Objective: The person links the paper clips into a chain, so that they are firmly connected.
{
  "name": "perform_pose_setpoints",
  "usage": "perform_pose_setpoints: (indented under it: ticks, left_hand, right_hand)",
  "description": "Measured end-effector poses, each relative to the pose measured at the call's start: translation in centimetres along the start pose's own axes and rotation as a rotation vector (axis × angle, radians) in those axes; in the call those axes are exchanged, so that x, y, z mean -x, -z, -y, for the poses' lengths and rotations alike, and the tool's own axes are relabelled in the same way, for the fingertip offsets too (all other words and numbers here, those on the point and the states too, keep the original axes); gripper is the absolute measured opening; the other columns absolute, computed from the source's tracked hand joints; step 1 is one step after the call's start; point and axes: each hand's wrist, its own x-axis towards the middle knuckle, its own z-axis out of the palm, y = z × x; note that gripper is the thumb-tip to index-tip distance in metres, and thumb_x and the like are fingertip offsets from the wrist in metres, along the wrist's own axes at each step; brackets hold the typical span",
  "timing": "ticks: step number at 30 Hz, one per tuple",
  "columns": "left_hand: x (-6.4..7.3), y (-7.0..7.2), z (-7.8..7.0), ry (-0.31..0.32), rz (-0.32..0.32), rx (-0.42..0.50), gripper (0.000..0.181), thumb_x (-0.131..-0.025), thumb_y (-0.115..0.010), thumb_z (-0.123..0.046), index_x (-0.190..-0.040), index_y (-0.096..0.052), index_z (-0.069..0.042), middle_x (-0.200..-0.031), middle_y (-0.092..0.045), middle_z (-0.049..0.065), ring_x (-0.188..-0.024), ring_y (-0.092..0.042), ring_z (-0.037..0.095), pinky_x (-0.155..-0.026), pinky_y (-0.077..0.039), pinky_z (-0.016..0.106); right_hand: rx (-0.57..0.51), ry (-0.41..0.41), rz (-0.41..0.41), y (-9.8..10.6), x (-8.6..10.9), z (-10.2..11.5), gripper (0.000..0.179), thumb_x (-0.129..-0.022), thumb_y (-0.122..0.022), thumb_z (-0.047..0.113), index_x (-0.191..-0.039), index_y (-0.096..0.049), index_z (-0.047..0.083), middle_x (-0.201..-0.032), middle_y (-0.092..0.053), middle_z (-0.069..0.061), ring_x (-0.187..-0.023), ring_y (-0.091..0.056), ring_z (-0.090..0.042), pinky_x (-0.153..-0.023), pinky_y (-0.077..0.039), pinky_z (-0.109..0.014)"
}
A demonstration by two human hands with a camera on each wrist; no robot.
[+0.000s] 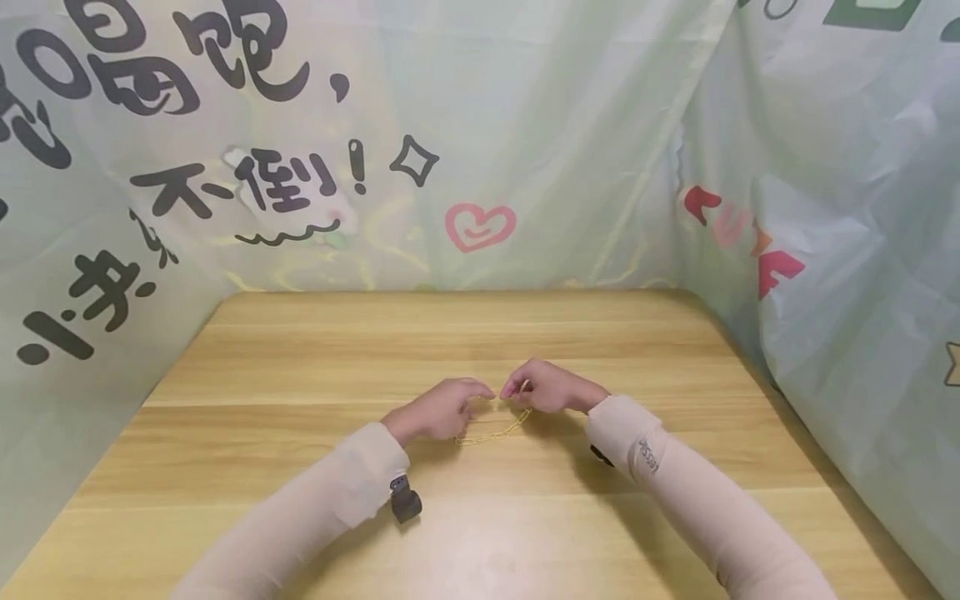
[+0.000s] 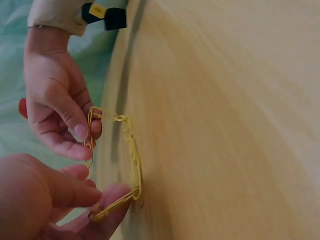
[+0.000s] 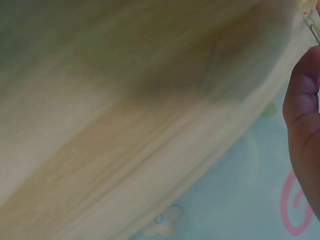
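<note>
A chain of yellow paper clips (image 1: 495, 436) sags in a curve between the two hands, low over the wooden table. One end is pinched in my left hand (image 1: 442, 408), and my right hand (image 1: 546, 386) pinches the other, so their fingertips face each other with a small gap. Seen in the left wrist view, linked paper clips (image 2: 134, 160) run from the left fingers up to the right ones, where thumb and index finger grip a clip. Only the edge of the right hand (image 3: 303, 110) and a single paper clip (image 3: 311, 25) show in the right wrist view.
The wooden table (image 1: 300, 350) has rounded far corners and fabric hangings around it. A printed back curtain (image 1: 540, 125) stands along its far edge, and another curtain (image 1: 847, 250) hangs close by the right side. Dark wrist cameras (image 1: 406, 502) are strapped at the sleeves.
</note>
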Motion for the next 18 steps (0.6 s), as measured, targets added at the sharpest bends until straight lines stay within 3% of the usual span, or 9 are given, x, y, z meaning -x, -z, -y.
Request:
perform_pose_setpoints:
  ticks: [4, 7, 18]
  left_hand:
    - [-0.6, -0.3, 0.4, -0.033, -0.031, -0.178, 0.064, -0.074, -0.051, 0.023, -0.133, -0.053, -0.001, -0.136, -0.053, 0.012, -0.125, -0.05, 0.027, -0.107, -0.037, 0.038]
    - [-0.9, -0.2, 0.3, -0.03, -0.038, -0.229, 0.067, -0.071, -0.051, 0.024, -0.134, -0.052, 0.001, -0.138, -0.051, 0.014, -0.131, -0.043, 0.03, -0.11, -0.032, 0.039]
    - [-1.3, 0.1, 0.6, 0.085, -0.009, -0.212, 0.06, -0.079, -0.055, 0.016, -0.135, -0.052, -0.004, -0.145, -0.043, 0.015, -0.134, -0.039, 0.033, -0.11, -0.032, 0.042]
  right_hand:
    - [0.047, -0.026, 0.001, -0.2, -0.9, -0.3, 0.023, -0.088, -0.056, -0.012, -0.097, -0.072, 0.003, -0.095, -0.068, -0.004, -0.088, -0.059, -0.016, -0.08, -0.051, -0.032]
    - [0.094, -0.033, -0.005, -0.2, -1.3, -0.2, 0.023, -0.087, -0.058, -0.011, -0.095, -0.072, 0.005, -0.091, -0.067, -0.003, -0.085, -0.059, -0.016, -0.08, -0.05, -0.033]
    - [0.186, -0.037, -0.025, -0.3, -2.2, -0.7, 0.021, -0.086, -0.06, -0.009, -0.098, -0.07, 0.006, -0.095, -0.067, -0.002, -0.091, -0.061, -0.018, -0.084, -0.051, -0.035]
